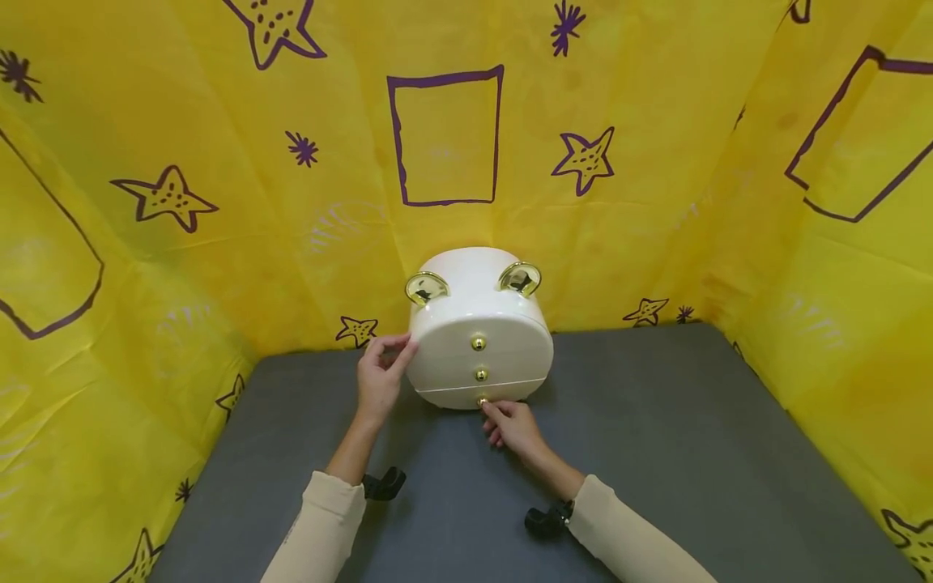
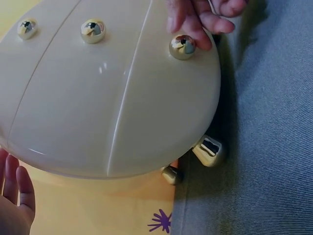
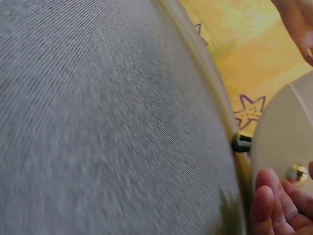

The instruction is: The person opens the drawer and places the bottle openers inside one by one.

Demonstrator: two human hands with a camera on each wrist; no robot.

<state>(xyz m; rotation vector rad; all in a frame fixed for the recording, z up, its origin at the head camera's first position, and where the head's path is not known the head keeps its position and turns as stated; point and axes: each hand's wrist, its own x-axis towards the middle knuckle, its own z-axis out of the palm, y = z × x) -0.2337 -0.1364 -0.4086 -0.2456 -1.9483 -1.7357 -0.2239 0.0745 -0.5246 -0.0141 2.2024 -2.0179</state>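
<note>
A rounded cream-white drawer box (image 1: 466,348) with gold ears and gold knobs stands on the grey table. My right hand (image 1: 513,427) is at the lowest drawer, its thumb and forefinger pinching the gold drawer knob (image 2: 182,47). That drawer's front looks flush with the box. In the right wrist view the right hand's fingers (image 3: 279,205) are curled beside the same knob. My left hand (image 1: 381,376) touches the box's left side with its fingertips; the left wrist view shows these fingers (image 2: 22,188) fairly straight along the edge.
Small gold feet (image 2: 209,151) hold the box above the grey table (image 1: 656,453). A yellow cloth (image 1: 350,162) with purple stars and outlines hangs behind and on both sides. Black wrist cameras (image 1: 547,520) sit on both wrists.
</note>
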